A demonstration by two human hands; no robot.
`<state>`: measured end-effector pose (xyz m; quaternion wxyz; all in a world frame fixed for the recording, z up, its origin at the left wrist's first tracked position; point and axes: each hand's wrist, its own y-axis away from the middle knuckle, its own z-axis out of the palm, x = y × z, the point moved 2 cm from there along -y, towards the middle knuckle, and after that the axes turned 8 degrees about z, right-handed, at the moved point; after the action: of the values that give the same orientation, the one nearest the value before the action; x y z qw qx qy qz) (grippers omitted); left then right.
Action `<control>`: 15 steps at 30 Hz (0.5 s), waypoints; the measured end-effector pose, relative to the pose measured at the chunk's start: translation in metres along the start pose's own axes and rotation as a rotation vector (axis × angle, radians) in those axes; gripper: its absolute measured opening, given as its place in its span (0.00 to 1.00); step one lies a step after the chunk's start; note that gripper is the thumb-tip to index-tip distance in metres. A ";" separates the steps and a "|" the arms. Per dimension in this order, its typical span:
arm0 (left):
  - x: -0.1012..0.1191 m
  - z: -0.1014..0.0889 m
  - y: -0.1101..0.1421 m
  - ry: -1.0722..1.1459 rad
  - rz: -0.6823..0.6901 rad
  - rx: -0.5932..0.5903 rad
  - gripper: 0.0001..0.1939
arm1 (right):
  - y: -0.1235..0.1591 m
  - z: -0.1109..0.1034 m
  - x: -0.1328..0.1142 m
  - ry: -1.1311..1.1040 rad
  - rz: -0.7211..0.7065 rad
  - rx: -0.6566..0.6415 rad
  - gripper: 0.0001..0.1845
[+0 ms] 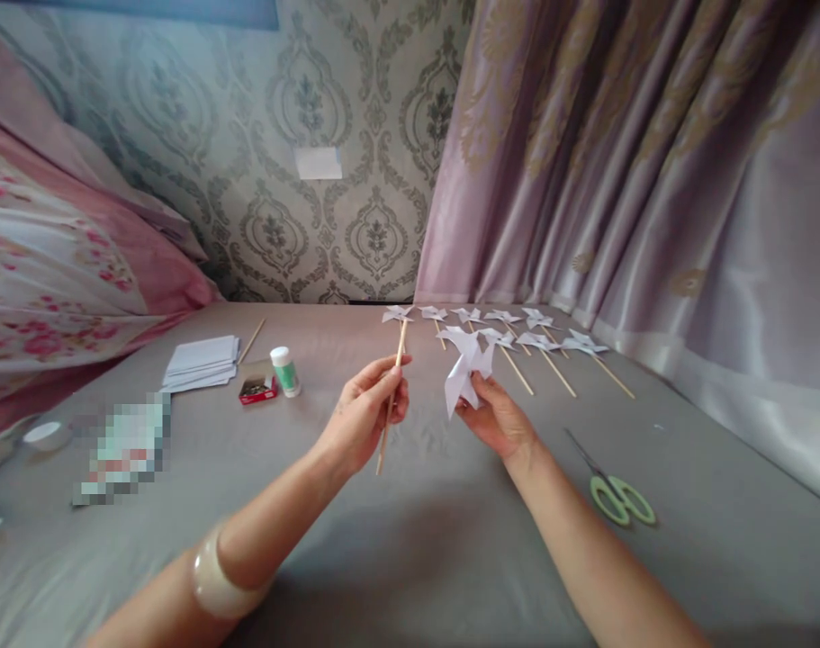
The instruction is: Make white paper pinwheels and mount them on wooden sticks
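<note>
My left hand is closed around a thin wooden stick, held nearly upright above the grey sheet. To its right, my right hand pinches a folded white paper pinwheel at its lower edge. Stick and pinwheel are apart from each other. Beyond my hands lie several finished-looking pinwheels on sticks, among them a front one and one at the right. A pair of scissors with green handles rests right of my right forearm.
At the left are a stack of white paper, a loose stick, a small red box and a green-and-white glue stick. Farther left sit a blurred-out packet and a white cap-like object. Curtains hang at the right.
</note>
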<state>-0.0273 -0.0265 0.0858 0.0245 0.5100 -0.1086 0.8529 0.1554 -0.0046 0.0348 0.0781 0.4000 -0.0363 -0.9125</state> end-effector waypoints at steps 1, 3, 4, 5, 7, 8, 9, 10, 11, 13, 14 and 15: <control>-0.003 0.003 0.003 0.004 -0.009 -0.014 0.17 | 0.002 0.001 -0.003 -0.008 -0.016 -0.015 0.17; -0.008 0.008 0.008 0.010 -0.026 -0.043 0.14 | 0.005 0.004 -0.009 -0.026 -0.032 -0.047 0.17; -0.010 0.010 0.010 0.014 -0.033 -0.054 0.13 | 0.007 0.005 -0.011 -0.037 -0.030 -0.070 0.17; -0.011 0.012 0.011 0.019 -0.038 -0.064 0.13 | 0.008 0.007 -0.012 -0.048 -0.026 -0.098 0.17; -0.013 0.016 0.014 0.025 -0.048 -0.085 0.12 | 0.012 0.009 -0.014 -0.069 -0.016 -0.155 0.16; -0.014 0.018 0.015 0.026 -0.057 -0.096 0.12 | 0.013 0.011 -0.015 -0.078 -0.013 -0.178 0.16; -0.015 0.020 0.015 0.026 -0.065 -0.106 0.13 | 0.014 0.012 -0.015 -0.084 -0.009 -0.194 0.16; -0.015 0.022 0.016 0.023 -0.072 -0.114 0.13 | 0.015 0.013 -0.015 -0.087 -0.006 -0.203 0.16; -0.016 0.024 0.017 0.020 -0.074 -0.119 0.14 | 0.016 0.013 -0.015 -0.087 -0.004 -0.207 0.17; -0.018 0.027 0.018 0.012 -0.076 -0.122 0.16 | 0.018 0.014 -0.015 -0.080 -0.005 -0.209 0.18; -0.019 0.029 0.019 0.011 -0.076 -0.122 0.17 | 0.018 0.014 -0.015 -0.076 -0.005 -0.216 0.18; -0.020 0.031 0.020 0.011 -0.075 -0.122 0.17 | 0.019 0.014 -0.015 -0.074 -0.006 -0.229 0.18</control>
<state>0.0059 -0.0509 0.0790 0.0881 0.5066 -0.1409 0.8460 0.1574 -0.0201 0.0580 0.1191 0.3545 0.0664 -0.9251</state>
